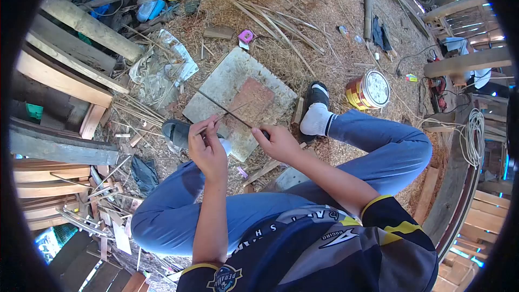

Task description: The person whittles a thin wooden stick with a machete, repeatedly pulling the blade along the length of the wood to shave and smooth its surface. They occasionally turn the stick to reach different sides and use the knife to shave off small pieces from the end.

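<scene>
My right hand (pixel 277 143) is closed around the black handle of a long, thin, dark tool (pixel 224 109), which looks like a narrow file or blade. The tool slants up and left, past the fingertips of my left hand (pixel 207 146). Those fingers are pinched together on a thin wooden stick (pixel 204 128), its upper end crossing close to the tool. Both hands are above a worn pale board (pixel 212 87) with a reddish square patch, lying on the ground between my feet.
A pink tape measure (pixel 246 36) lies beyond the board, near loose wooden strips (pixel 275 24). To the right stands a lidded paint bucket (pixel 368 90), beside my shoe (pixel 317 93). Stacked timber (pixel 65 78) lines the left; coiled rope (pixel 474 139) hangs at right. Wood shavings cover the floor.
</scene>
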Tool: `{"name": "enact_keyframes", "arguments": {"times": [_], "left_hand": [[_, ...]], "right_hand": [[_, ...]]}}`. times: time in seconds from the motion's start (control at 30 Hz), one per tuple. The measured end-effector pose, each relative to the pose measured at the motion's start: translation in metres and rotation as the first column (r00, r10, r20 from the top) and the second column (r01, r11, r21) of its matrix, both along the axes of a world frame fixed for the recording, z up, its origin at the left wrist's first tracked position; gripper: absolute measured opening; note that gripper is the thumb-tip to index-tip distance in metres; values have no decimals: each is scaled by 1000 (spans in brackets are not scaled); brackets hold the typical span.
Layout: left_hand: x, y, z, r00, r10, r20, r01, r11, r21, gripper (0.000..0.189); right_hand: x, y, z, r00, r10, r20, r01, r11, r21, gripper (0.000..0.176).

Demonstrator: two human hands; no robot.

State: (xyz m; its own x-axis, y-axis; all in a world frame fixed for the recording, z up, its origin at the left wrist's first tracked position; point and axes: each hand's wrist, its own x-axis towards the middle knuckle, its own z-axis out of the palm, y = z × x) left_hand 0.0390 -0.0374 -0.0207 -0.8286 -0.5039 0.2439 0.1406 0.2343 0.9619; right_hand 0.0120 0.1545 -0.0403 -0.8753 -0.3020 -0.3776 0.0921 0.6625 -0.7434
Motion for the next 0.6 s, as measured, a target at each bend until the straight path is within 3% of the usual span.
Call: {"name": "enact_keyframes", "arguments": {"times": [0.17, 0.27, 0.47, 0.57, 0.6], "left_hand": [[-2, -10, -5, 998, -68, -4, 68, 996, 50, 6], [-3, -11, -9, 993, -110, -29, 111, 993, 34, 8], [-1, -12, -7, 986, -157, -51, 157, 988, 1, 9], [-2, -9, -9, 984, -166, -57, 166, 986, -4, 8], [-1, -9, -9, 984, -165, -64, 165, 986, -12, 8]], "right_hand": [[-7, 8, -24, 999, -18, 32, 17, 999, 32, 54], [-4, 5, -6, 998, 18, -64, -19, 1000, -16, 54], [-14, 14, -15, 993, -14, 117, 5, 997, 76, 56], [-8, 10, -3, 998, 42, -43, -44, 998, -48, 59], [-7, 11, -5, 999, 36, -3, -36, 999, -19, 58]]}}
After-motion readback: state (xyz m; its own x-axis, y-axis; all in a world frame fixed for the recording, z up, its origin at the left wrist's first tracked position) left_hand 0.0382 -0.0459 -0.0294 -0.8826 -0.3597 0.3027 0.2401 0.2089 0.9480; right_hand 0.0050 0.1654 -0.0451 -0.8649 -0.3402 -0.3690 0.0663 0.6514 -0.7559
